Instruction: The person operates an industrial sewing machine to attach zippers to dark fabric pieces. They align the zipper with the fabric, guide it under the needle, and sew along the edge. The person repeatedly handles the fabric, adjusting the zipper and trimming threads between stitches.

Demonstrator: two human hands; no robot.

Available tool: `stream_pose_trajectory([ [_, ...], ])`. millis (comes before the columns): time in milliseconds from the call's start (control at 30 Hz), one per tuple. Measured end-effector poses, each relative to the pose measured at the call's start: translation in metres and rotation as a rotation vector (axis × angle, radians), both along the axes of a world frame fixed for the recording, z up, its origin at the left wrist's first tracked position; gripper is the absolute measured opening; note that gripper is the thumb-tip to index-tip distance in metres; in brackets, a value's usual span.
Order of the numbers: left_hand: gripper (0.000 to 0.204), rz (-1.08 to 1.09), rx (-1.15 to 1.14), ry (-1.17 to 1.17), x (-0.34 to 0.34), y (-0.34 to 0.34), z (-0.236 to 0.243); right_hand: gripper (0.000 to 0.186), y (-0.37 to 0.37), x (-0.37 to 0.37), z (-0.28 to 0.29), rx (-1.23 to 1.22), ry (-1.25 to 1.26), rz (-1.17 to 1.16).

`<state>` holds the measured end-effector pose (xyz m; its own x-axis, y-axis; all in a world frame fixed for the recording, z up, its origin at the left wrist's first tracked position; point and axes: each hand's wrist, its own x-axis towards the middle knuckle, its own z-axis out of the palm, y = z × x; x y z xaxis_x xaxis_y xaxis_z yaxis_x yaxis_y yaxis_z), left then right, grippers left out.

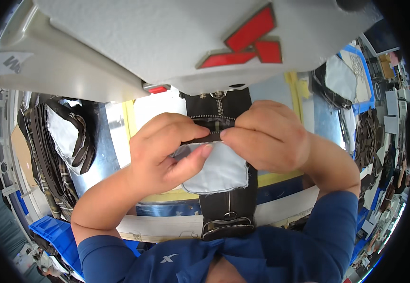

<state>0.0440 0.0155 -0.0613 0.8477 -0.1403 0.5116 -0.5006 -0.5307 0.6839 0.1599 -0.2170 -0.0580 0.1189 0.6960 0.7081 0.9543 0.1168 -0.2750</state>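
A dark fabric piece with silver zippers (228,207) lies along the sewing table, running under the white sewing machine head (167,42). A pale grey lining patch (221,172) is attached to it. My left hand (167,151) pinches the folded dark edge and the top of the lining from the left. My right hand (268,137) pinches the same edge from the right, fingertips almost touching the left thumb. The needle area is hidden behind the machine head and my hands.
A stack of similar dark zippered pieces with pale linings (65,146) lies at the left. More pieces (337,80) sit at the right, beside a blue tray (363,75). A blue crate (49,233) stands lower left. Yellow tape (294,89) marks the metal table.
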Motion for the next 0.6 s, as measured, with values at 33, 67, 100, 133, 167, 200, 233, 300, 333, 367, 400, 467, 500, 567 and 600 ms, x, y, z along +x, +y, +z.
stream_pose_trajectory([
  [33, 0.026, 0.011, -0.007, 0.002, -0.0008, -0.0012, -0.0009, 0.028, 0.0007, -0.0016, -0.0014, 0.002, 0.019, 0.000],
  [67, 0.026, 0.004, -0.006, 0.023, -0.0023, -0.0003, -0.0014, 0.027, 0.0010, -0.0024, -0.0012, -0.006, 0.032, -0.006],
  [100, 0.026, -0.003, -0.006, 0.043, -0.0039, 0.0011, -0.0016, 0.027, 0.0018, -0.0030, -0.0012, -0.011, 0.044, -0.012],
  [133, 0.026, -0.012, -0.007, 0.063, -0.0046, 0.0015, -0.0017, 0.026, 0.0021, -0.0038, -0.0007, -0.019, 0.057, -0.019],
  [167, 0.025, -0.013, -0.007, 0.063, -0.0046, 0.0013, -0.0004, 0.025, 0.0034, -0.0043, -0.0011, -0.018, 0.066, -0.024],
  [200, 0.025, -0.013, -0.007, 0.064, -0.0044, 0.0008, 0.0019, 0.025, 0.0039, -0.0048, -0.0010, -0.021, 0.074, -0.028],
  [233, 0.024, -0.012, -0.007, 0.065, -0.0045, 0.0004, 0.0034, 0.025, 0.0045, -0.0051, -0.0008, -0.023, 0.083, -0.030],
  [300, 0.022, -0.021, -0.025, 0.060, -0.0024, 0.0008, 0.0034, 0.025, 0.0049, -0.0056, 0.0010, -0.034, 0.098, -0.033],
  [333, 0.021, -0.026, -0.036, 0.059, -0.0019, 0.0008, 0.0030, 0.025, 0.0052, -0.0059, 0.0013, -0.036, 0.096, -0.034],
  [367, 0.021, -0.013, -0.046, 0.055, -0.0020, -0.0002, 0.0018, 0.025, 0.0056, -0.0059, 0.0016, -0.039, 0.094, -0.034],
  [400, 0.020, -0.001, -0.055, 0.052, -0.0022, -0.0019, 0.0001, 0.025, 0.0058, -0.0065, 0.0018, -0.042, 0.092, -0.035],
  [467, 0.018, 0.013, -0.062, 0.050, -0.0019, -0.0033, -0.0008, 0.025, 0.0062, -0.0071, 0.0013, -0.043, 0.107, -0.039],
  [500, 0.017, 0.015, -0.062, 0.052, -0.0019, -0.0035, -0.0007, 0.025, 0.0063, -0.0074, 0.0010, -0.043, 0.114, -0.041],
  [567, 0.015, 0.014, -0.072, 0.068, -0.0022, -0.0033, -0.0008, 0.024, 0.0051, -0.0063, -0.0005, -0.066, 0.134, -0.043],
  [600, 0.014, 0.013, -0.082, 0.082, -0.0025, -0.0030, -0.0009, 0.023, 0.0047, -0.0059, -0.0009, -0.078, 0.143, -0.045],
])
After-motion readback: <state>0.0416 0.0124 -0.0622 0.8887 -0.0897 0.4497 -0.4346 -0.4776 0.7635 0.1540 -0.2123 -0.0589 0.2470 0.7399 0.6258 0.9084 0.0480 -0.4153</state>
